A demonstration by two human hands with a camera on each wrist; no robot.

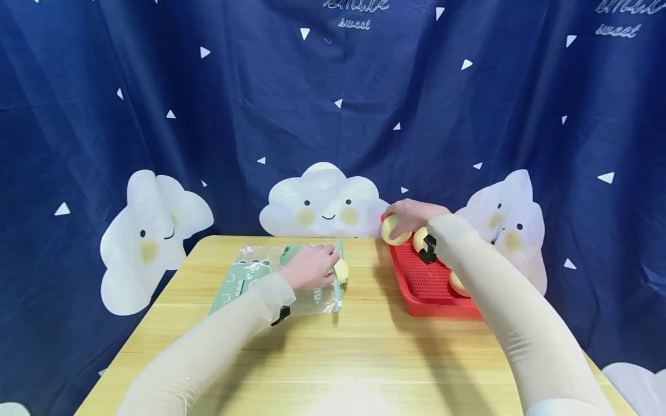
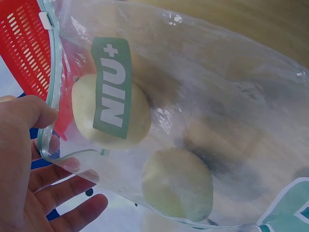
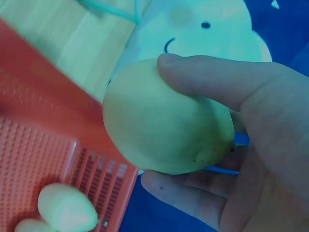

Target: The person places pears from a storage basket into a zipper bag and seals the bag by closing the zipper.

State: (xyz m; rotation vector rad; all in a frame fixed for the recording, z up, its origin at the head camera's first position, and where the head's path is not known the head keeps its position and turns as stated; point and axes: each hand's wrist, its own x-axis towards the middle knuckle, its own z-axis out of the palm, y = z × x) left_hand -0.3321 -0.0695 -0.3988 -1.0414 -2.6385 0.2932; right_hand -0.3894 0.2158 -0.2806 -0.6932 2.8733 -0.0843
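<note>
My left hand [image 1: 311, 267] pinches the zip edge of a clear zip bag [image 2: 231, 63] with green print, which lies on the table's left side. Through its film show two pale yellow pears [image 2: 177, 183], one partly behind the printed label. In the right wrist view, a pear [image 3: 164, 121] sits between the thumb and fingers of my right hand [image 1: 413, 216]. That hand holds it over the far left corner of a red basket [image 1: 424, 277]. Several more pears [image 3: 67, 207] lie in the basket, some hidden behind my right arm.
The wooden table [image 1: 312, 358] carries the bag at left and the basket at right, with a gap between them. A dark blue curtain [image 1: 229, 138] with clouds hangs just behind the table's far edge.
</note>
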